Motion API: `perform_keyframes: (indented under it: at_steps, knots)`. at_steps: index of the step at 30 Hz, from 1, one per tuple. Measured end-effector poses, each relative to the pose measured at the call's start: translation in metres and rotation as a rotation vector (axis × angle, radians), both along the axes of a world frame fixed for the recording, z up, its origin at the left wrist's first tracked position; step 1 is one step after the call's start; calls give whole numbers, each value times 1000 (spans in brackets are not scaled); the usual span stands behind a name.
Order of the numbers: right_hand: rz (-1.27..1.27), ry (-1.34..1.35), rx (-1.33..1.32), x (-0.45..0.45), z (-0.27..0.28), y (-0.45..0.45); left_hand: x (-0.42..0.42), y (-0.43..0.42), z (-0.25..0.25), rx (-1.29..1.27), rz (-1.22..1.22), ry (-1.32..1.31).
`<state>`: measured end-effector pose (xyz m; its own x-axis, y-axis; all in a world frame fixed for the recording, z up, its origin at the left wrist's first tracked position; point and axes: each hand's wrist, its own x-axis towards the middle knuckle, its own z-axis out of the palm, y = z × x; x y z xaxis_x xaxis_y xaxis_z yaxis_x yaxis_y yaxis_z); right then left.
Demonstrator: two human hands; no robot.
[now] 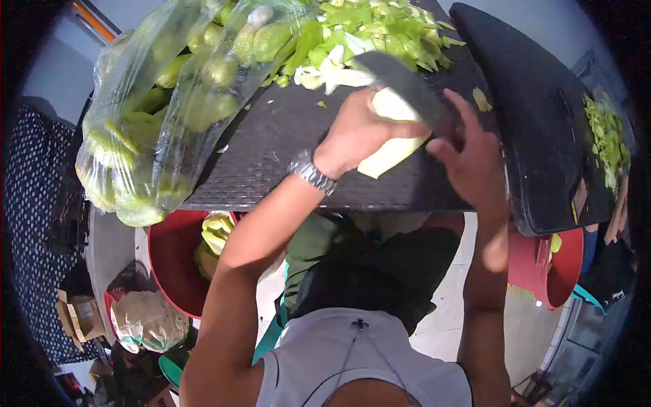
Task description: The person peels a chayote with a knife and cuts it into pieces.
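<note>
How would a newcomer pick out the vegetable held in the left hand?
Find the dark tabletop, then the left hand, just beyond the silver wristwatch. It holds the pale vegetable: a large piece, unlike the chopped heap, and whiter than the green ones in the plastic bag.

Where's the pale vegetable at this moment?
In the head view, the pale vegetable is in the left hand, right of and above the picture's centre, near the knife, with the green pieces piled beyond.

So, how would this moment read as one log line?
left hand: holding pale-green vegetable; right hand: at knife, grip unclear; table: plastic bag, chopped pieces
</note>
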<state>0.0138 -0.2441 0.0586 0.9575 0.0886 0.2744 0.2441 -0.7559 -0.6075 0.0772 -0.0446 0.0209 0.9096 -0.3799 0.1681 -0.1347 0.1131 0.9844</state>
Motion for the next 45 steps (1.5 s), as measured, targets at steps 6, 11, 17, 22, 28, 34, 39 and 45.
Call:
perform_keyframes:
  at_steps: [6,11,17,22,28,34,39,45]
  knots:
    - [257,-114,-94,7,-11,27,-37,20,-2,299,340,-382]
    - [320,-85,-161,19,-2,36,-43,29,0,191,388,-247]
    - [154,21,-272,84,-17,0,-30,52,-2,-123,327,44]
    - [-82,181,-239,114,-28,-17,-40,74,9,-173,184,372]
    - [-106,251,-3,95,-31,-8,-35,75,16,-1073,3,313]
    - [-210,247,82,75,-37,-14,-36,71,-8,-1039,-17,533]
    - [125,198,160,52,-52,-32,-43,58,-5,-1334,-141,471]
    - [111,591,549,10,-4,6,-34,65,-22,-958,-222,659]
